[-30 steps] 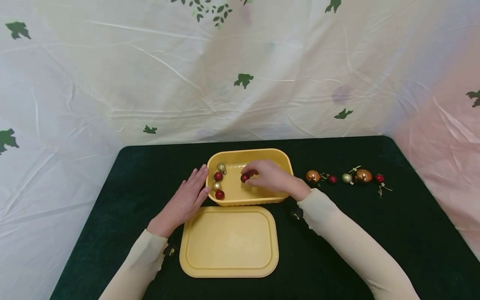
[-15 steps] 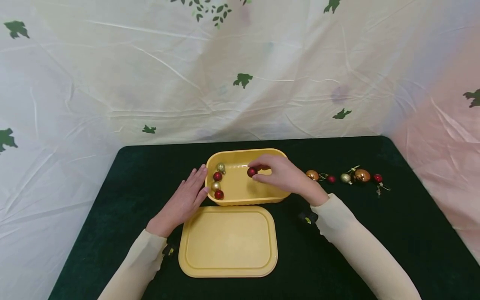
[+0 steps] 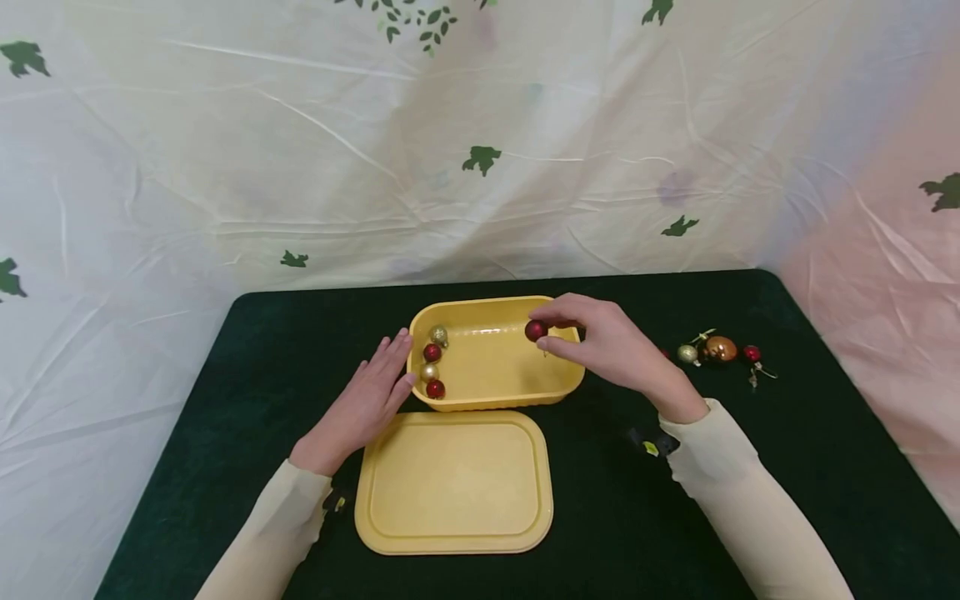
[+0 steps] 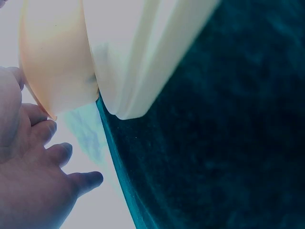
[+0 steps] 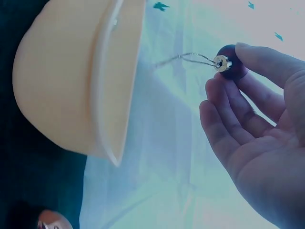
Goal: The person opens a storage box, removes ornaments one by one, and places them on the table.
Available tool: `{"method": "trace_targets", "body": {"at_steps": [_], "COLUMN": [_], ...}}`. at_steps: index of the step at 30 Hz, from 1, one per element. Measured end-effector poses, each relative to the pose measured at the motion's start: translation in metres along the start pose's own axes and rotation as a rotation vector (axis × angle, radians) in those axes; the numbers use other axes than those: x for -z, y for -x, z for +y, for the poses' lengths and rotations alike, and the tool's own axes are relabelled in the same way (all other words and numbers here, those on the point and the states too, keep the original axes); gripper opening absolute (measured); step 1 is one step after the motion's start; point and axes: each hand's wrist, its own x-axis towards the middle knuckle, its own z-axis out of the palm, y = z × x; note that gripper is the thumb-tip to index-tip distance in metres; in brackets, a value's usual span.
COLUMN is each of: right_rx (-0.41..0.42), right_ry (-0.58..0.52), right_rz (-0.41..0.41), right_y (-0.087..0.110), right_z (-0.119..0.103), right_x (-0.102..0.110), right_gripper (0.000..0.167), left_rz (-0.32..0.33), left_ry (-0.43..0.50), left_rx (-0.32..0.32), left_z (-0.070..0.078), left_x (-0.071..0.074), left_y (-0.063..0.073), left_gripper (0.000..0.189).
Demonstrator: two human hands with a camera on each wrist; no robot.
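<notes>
My right hand (image 3: 607,337) pinches a dark red Christmas bauble (image 3: 536,331) above the right end of a yellow plastic box (image 3: 495,402). In the right wrist view the bauble (image 5: 233,64) sits between thumb and fingertips, its gold cap and string loop hanging free, apart from the box wall (image 5: 62,90). My left hand (image 3: 363,404) rests straight-fingered against the box's left side; the left wrist view shows its fingertips at the rim. Along the inside left wall lie a glittery gold bauble (image 3: 438,336), a red one (image 3: 432,353), a plain gold one (image 3: 429,372) and another red one (image 3: 435,389).
A yellow lid (image 3: 453,487) lies flat in front of the box. On the dark green tablecloth (image 3: 315,325) to the right are a copper bauble (image 3: 721,349), a pale gold bauble (image 3: 687,354) and a red bauble (image 3: 752,354). A patterned white cloth (image 3: 337,167) hangs behind.
My right hand has lifted the red bauble from inside the box and carried it right, towards the right rim. It now hides the nearest copper bauble. The left hand has stayed put.
</notes>
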Motion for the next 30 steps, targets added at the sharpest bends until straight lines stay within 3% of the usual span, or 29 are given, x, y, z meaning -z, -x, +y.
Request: {"method": "trace_targets", "body": {"at_steps": [17, 30], "right_rx": [-0.071, -0.173], "right_ry": [0.055, 0.139], "right_rz": [0.107, 0.147], "right_y": [0.044, 0.076], "right_z": [0.01, 0.024], "right_x": [0.028, 0.04], "right_gripper": [0.034, 0.035], "left_rz": [-0.012, -0.014], "left_ry": [-0.01, 0.001], "left_rx": [0.02, 0.013], "left_z": [-0.001, 0.0], "left_x": [0.0, 0.001], "left_y": [0.001, 0.0], "left_gripper": [0.067, 0.067]}}
